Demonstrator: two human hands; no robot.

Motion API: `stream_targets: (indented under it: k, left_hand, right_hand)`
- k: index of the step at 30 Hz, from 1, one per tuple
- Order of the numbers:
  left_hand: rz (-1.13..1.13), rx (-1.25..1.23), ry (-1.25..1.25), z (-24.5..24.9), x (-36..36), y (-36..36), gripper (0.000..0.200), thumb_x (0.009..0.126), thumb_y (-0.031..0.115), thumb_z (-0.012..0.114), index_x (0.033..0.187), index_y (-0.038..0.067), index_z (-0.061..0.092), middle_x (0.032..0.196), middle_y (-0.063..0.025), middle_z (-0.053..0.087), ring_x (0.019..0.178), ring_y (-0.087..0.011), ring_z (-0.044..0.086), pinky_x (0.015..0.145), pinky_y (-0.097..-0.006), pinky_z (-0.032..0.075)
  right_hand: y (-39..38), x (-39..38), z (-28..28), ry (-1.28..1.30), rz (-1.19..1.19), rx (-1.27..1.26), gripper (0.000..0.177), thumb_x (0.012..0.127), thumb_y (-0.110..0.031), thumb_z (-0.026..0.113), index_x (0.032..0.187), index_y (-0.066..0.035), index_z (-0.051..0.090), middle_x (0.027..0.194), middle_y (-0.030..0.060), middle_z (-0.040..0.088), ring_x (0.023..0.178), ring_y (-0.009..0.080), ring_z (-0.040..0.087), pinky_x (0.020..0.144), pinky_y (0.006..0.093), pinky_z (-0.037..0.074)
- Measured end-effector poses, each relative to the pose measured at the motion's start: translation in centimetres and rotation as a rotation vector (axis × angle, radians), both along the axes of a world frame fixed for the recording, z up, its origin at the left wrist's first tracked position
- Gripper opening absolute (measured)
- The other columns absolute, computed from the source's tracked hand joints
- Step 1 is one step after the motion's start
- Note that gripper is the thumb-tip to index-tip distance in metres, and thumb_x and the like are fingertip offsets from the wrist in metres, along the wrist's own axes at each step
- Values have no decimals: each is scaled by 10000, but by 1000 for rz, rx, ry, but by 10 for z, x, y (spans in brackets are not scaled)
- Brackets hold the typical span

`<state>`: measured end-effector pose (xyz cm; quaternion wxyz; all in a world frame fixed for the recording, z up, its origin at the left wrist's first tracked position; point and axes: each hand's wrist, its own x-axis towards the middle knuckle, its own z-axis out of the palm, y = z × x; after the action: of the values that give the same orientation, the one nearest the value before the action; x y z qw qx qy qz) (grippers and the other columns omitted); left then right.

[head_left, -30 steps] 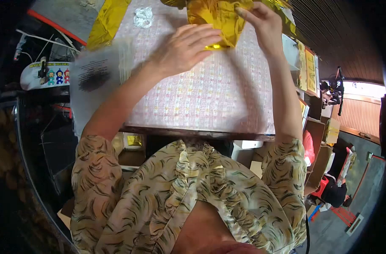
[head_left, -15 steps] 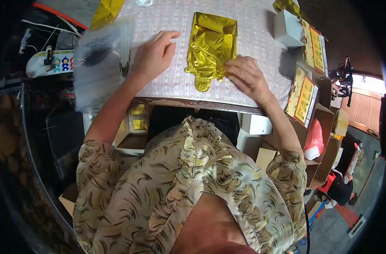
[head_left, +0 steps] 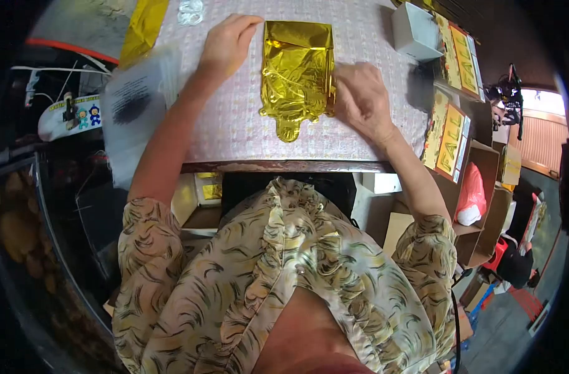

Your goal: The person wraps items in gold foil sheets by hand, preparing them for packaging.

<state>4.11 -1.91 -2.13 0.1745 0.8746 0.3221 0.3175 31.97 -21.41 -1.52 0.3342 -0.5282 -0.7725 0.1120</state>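
Head view, looking down: a folded gold foil balloon (head_left: 295, 68) lies flat on the checked cloth of the surface (head_left: 247, 128). Its long axis runs straight away from the person, with a small rounded neck at the near end and a folded-over flap at the far end. The foil is crinkled and mirror-bright, roughly rectangular.

The left hand (head_left: 227, 43) rests flat on the cloth just left of the foil's far corner, fingers spread and straight, holding nothing; its fingertips (head_left: 250, 23) almost meet that corner. The right hand (head_left: 361, 93) sits against the foil's right edge, about halfway along it, fingers bent down onto the edge. Whether it pinches the foil or only presses it cannot be told. It is the nearer hand and the only one clearly touching.

Right of the foil and beyond the right hand stands a small white box (head_left: 415, 31). Well to the foil's left a printed clear plastic bag (head_left: 135, 106) hangs over the surface's edge.
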Motion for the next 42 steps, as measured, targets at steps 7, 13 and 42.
stream_targets:
  k: [7, 13, 42]
  left_hand:
    - [-394, -46, 56, 2, 52, 22, 382, 1078, 224, 528, 1445, 136, 590, 1514, -83, 555, 1444, -303, 462, 1220, -424, 335]
    - [-372, 237, 340, -40, 57, 4, 510, 1113, 397, 388, 1602, 250, 388, 1679, -14, 325, 1555, -293, 267, 1279, -524, 166]
    - [-201, -604, -305, -29, 30, 31, 494, 1058, 376, 538, 1475, 112, 561, 1483, -118, 583, 1508, -348, 344, 1227, -490, 252]
  right_hand:
    - [25, -48, -19, -442, -177, -30, 689, 1036, -430, 552, 1575, -46, 359, 1655, 198, 301, 1547, 349, 271, 1267, 512, 192]
    - [18, -45, -28, -382, -130, -78, 700, 1031, -437, 556, 1565, -26, 367, 1639, 189, 327, 1529, 351, 298, 1263, 499, 224]
    - [18, -17, -27, -501, -191, -68, 587, 1070, -360, 509, 1593, -126, 377, 1643, 76, 390, 1518, 338, 343, 1249, 562, 166]
